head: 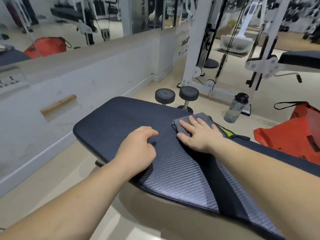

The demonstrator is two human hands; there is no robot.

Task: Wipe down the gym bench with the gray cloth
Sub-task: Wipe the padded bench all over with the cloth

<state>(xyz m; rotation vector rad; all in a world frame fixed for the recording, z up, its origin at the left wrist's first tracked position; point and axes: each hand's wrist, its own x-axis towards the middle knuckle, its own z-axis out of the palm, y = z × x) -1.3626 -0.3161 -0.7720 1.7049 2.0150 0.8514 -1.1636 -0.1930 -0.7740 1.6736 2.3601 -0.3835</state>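
Note:
The gym bench [117, 122] has a dark blue textured pad that runs from the centre to the lower right. A folded gray cloth [201, 118] with a yellow-green tag lies on the pad's right edge. My right hand [197, 134] lies flat on the cloth, fingers spread, palm down. My left hand [136, 149] rests on the pad to the left of the cloth, fingers loosely curled, holding nothing.
Two black dumbbells [176, 97] stand on the floor beyond the bench. A clear water bottle [235, 108] and a red bag [292, 135] are on the right. A white cable machine [195, 49] stands behind. A low wall with mirrors [69, 78] is on the left.

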